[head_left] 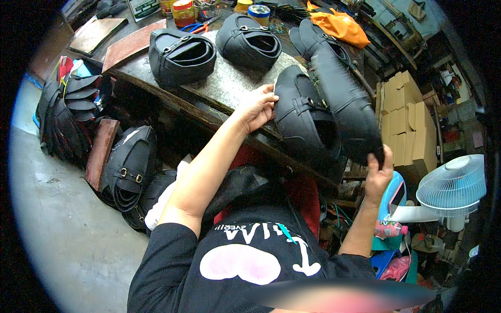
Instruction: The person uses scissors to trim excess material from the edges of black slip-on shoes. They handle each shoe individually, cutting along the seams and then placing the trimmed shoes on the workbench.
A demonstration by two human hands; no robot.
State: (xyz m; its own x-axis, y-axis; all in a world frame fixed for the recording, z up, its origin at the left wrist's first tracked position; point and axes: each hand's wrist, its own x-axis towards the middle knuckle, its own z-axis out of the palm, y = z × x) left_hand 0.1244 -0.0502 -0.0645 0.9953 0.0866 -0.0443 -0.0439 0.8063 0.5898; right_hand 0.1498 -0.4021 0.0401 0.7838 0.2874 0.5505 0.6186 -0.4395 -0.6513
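My left hand (257,108) is closed on the near-left edge of a black shoe upper (298,107) with a strap and metal buckle. Its opening faces up and to the right. Beside it, a second black shoe upper (347,99) stands tilted, blurred along its far end. My right hand (379,175) grips the lower end of that one, fingers partly hidden behind it. Two more black shoe uppers, one on the left (181,56) and one farther back (249,41), rest on the pale stone slab (224,86) of the bench. Another upper (318,44) lies behind the held pair.
Jars (183,13), blue-handled pliers (195,27) and an orange bag (342,28) sit along the bench's back. Stacked uppers (128,169) and black pieces (70,115) stand low on the left. Cardboard boxes (412,130) and a fan (454,185) are on the right.
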